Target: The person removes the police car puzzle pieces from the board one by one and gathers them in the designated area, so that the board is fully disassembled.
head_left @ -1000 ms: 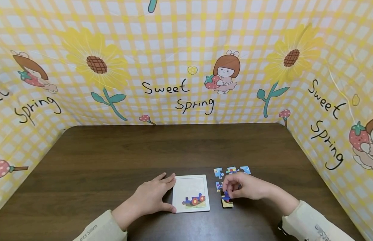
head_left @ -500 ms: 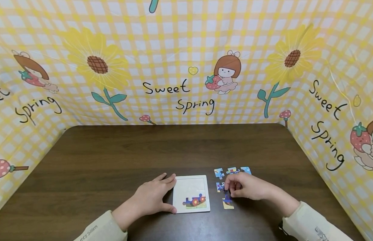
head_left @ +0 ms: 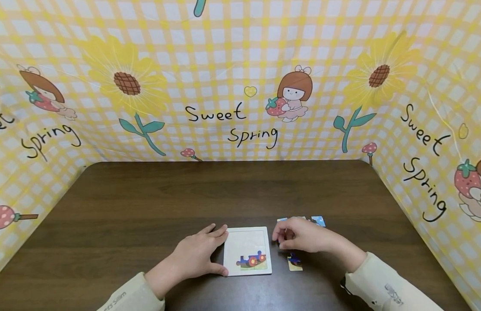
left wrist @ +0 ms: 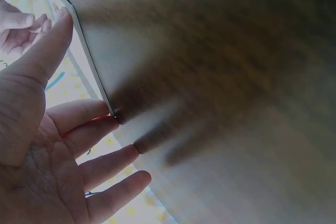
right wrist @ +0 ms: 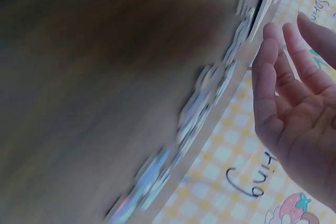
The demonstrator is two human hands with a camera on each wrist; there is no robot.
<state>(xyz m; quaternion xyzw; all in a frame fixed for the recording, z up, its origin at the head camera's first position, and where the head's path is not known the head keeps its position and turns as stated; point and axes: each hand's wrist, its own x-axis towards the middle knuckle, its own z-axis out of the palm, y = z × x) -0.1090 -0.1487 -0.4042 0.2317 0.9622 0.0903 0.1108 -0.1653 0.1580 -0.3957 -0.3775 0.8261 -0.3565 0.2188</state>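
A white square puzzle tray [head_left: 269,255] lies on the table, with joined jigsaw pieces [head_left: 253,261] showing red-and-yellow wheels in its lower right. My left hand [head_left: 194,255] rests along the tray's left side, thumb at the near corner and fingertips at the far one, fingers straight. Just right of the tray, my right hand [head_left: 304,235] hovers over loose pieces, fingers loosely bent and thumb apart; the right wrist view shows nothing between them. A loose purple-and-yellow jigsaw piece [head_left: 295,262] lies below that hand. A blue piece [head_left: 318,221] shows beyond it; other pieces are partly hidden.
The dark wooden table [head_left: 225,190] stretches to a checked yellow-and-white cloth [head_left: 209,77] that stands around its back and sides. In the right wrist view, loose pieces [right wrist: 197,98] run in a blurred row along the table.
My right hand has left the lower loose piece and moved left toward the tray, covering pieces that were visible. The left hand stays at the tray's side.
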